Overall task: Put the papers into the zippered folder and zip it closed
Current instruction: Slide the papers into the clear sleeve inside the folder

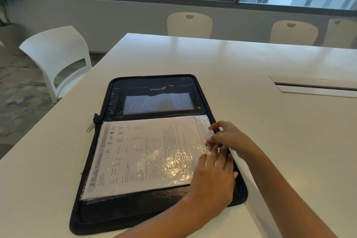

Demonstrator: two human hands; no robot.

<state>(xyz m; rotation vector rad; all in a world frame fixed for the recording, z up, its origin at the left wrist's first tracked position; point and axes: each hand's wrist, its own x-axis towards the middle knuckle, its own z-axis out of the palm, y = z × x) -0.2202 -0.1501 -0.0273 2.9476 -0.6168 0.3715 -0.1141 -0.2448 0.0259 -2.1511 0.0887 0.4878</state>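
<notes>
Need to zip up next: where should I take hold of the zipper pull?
Pinch the metal zipper pull by its flat tab, coming from the left. It lies free on the table beside the folder spine's left end, and both hands are busy on the right.

A smooth, semi-glossy white worktop point(173, 60) is shown. The zippered folder point(135, 210) is lined in black grained leatherette, edged in matt cloth, with a metal zip pull point(90, 128). Printed papers point(135, 152) are sheathed in crinkled, glossy clear plastic sleeve point(173, 162).
</notes>
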